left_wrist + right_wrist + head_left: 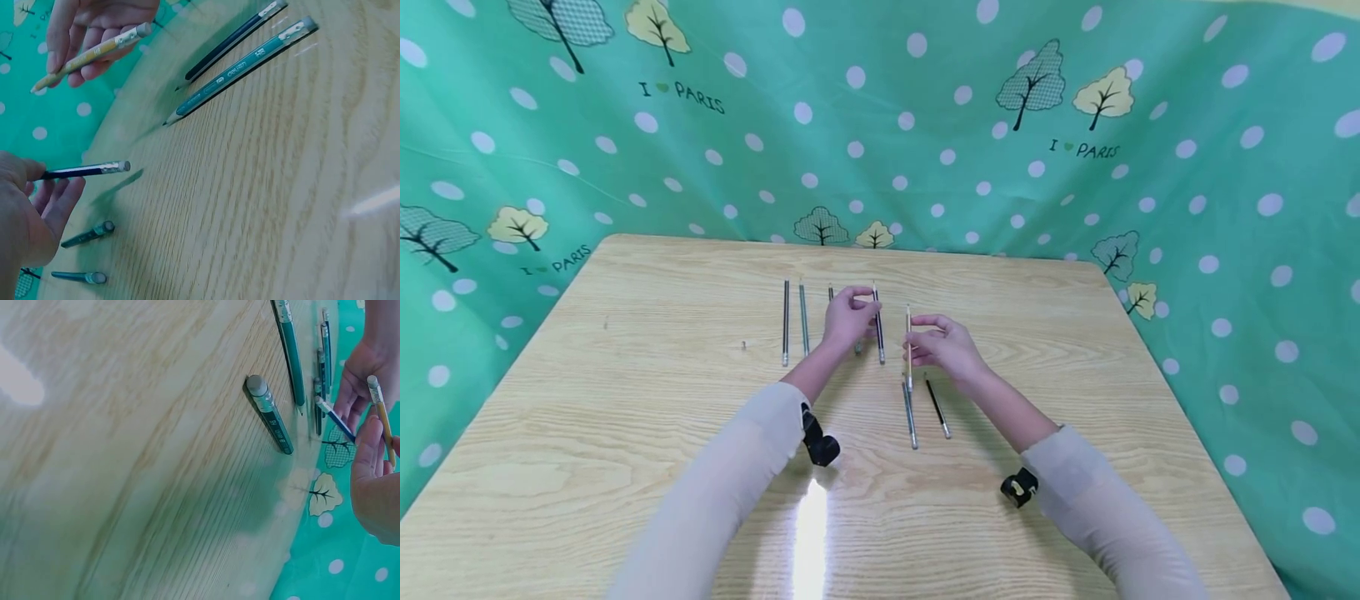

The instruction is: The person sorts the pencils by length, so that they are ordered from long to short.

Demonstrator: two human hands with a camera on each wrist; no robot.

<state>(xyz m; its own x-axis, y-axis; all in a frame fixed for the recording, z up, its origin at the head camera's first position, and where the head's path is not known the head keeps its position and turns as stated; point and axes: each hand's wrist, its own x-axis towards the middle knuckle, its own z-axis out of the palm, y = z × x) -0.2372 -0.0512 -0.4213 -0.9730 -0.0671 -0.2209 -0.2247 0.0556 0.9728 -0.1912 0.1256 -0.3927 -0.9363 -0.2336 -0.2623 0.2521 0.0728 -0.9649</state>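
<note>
My left hand (848, 321) pinches a dark blue pencil (879, 337) between thumb and fingers, its eraser end toward me. In the left wrist view this pencil (78, 170) shows a pale stripe and casts a shadow on the wood. My right hand (951, 348) pinches a yellow pencil (909, 333) near the middle, tip pointing away. Below that hand, a green pencil (910, 417) and a black pencil (937, 407) lie side by side on the table. In the head view, the left hand partly covers another pencil (831, 292).
To the left of my left hand lie a black pencil (786, 323) and a green pencil (804, 317), roughly parallel. A tiny scrap (744, 344) sits farther left on the wooden table (587, 417). Green dotted cloth (910, 167) hangs behind and around the table.
</note>
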